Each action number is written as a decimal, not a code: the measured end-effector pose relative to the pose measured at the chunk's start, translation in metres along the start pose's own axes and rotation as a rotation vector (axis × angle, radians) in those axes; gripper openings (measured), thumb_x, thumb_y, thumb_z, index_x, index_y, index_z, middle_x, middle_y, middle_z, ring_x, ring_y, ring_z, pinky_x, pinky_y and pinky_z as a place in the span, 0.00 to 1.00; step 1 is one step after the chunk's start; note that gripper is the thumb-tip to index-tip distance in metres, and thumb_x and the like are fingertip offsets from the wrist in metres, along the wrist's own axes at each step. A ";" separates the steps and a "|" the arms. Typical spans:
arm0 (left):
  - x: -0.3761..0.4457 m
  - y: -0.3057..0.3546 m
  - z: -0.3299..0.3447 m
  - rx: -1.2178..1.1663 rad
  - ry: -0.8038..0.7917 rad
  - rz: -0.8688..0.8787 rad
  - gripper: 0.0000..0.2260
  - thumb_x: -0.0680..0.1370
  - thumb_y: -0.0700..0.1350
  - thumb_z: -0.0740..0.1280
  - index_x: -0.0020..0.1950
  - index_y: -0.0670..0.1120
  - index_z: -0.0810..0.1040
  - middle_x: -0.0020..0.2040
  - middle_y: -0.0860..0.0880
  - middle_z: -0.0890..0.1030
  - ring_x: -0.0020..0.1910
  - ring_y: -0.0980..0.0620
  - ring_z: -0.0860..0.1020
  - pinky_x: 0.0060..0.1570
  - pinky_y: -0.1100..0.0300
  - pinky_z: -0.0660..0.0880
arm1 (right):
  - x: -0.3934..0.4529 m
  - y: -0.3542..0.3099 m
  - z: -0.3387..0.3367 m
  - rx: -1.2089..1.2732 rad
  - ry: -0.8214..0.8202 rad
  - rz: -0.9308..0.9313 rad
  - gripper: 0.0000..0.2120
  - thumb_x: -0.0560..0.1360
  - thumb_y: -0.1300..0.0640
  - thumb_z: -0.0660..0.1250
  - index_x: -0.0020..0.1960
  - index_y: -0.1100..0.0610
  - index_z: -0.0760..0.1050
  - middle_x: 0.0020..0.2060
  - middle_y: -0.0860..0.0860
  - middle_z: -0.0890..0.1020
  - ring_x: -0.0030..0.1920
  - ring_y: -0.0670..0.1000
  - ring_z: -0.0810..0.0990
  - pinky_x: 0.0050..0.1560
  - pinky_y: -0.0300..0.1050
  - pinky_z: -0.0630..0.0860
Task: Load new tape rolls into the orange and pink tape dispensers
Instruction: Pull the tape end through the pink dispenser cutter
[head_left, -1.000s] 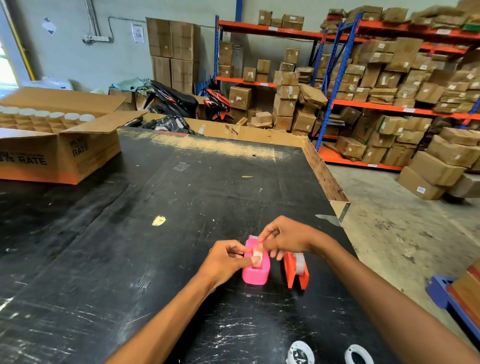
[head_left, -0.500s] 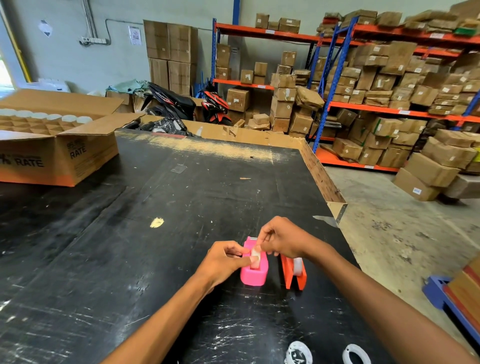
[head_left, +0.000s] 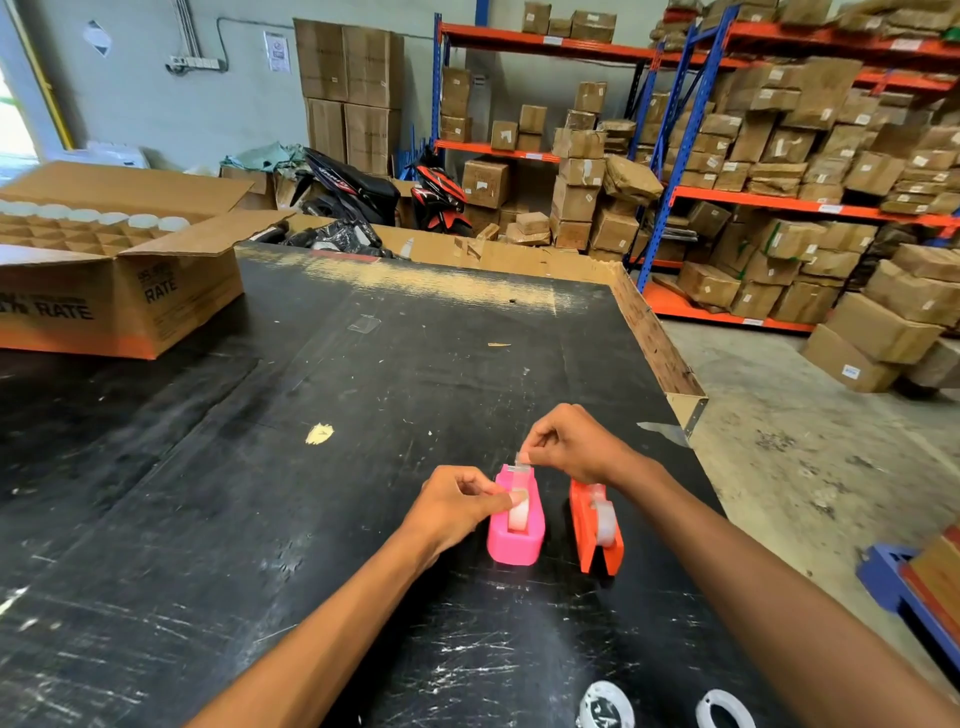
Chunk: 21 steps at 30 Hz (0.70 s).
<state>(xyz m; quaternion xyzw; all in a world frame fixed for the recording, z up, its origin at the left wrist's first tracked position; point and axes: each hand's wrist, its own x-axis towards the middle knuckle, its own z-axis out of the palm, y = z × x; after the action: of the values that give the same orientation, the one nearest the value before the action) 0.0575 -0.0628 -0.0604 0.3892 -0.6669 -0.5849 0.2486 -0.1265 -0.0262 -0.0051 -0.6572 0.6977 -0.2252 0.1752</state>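
A pink tape dispenser (head_left: 515, 540) stands on the black table (head_left: 260, 519) with a clear tape roll (head_left: 518, 512) seated in it. My left hand (head_left: 457, 506) rests against its left side, thumb on the roll. My right hand (head_left: 569, 444) pinches the free tape end (head_left: 521, 460) at the dispenser's far cutter end. Just right of it stands an orange tape dispenser (head_left: 597, 530), also holding a clear roll (head_left: 605, 519).
Two empty white tape cores (head_left: 605, 706) (head_left: 724, 709) lie at the table's near edge. An open cardboard box (head_left: 119, 280) of white-capped items sits at far left. The table's right edge (head_left: 670, 364) drops to the concrete floor; shelves of cartons stand beyond.
My right hand has drawn the tape end away from the roll to the pink dispenser's far end. My left hand stays on the roll.
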 end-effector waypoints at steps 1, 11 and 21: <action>0.001 -0.001 0.000 -0.001 -0.001 0.000 0.07 0.67 0.48 0.77 0.36 0.47 0.82 0.39 0.48 0.83 0.34 0.58 0.76 0.31 0.71 0.68 | 0.001 0.000 0.001 0.004 0.002 0.003 0.03 0.71 0.61 0.73 0.41 0.59 0.85 0.35 0.50 0.85 0.35 0.42 0.81 0.40 0.35 0.77; 0.002 -0.006 0.001 -0.011 -0.009 0.027 0.08 0.67 0.46 0.78 0.39 0.42 0.84 0.36 0.50 0.82 0.28 0.64 0.75 0.28 0.75 0.68 | 0.018 0.007 0.004 0.238 -0.167 0.241 0.06 0.73 0.62 0.70 0.43 0.66 0.82 0.24 0.47 0.82 0.25 0.42 0.79 0.31 0.35 0.79; 0.004 -0.008 0.001 0.018 -0.014 0.044 0.07 0.67 0.48 0.77 0.32 0.50 0.81 0.36 0.51 0.83 0.29 0.64 0.74 0.31 0.71 0.68 | 0.032 0.005 -0.003 0.301 -0.376 0.426 0.11 0.74 0.69 0.67 0.55 0.74 0.76 0.22 0.50 0.82 0.25 0.44 0.82 0.28 0.36 0.80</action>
<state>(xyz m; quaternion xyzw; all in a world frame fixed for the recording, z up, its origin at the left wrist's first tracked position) 0.0566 -0.0656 -0.0683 0.3724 -0.6823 -0.5759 0.2531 -0.1349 -0.0576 -0.0040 -0.4929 0.7338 -0.1586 0.4398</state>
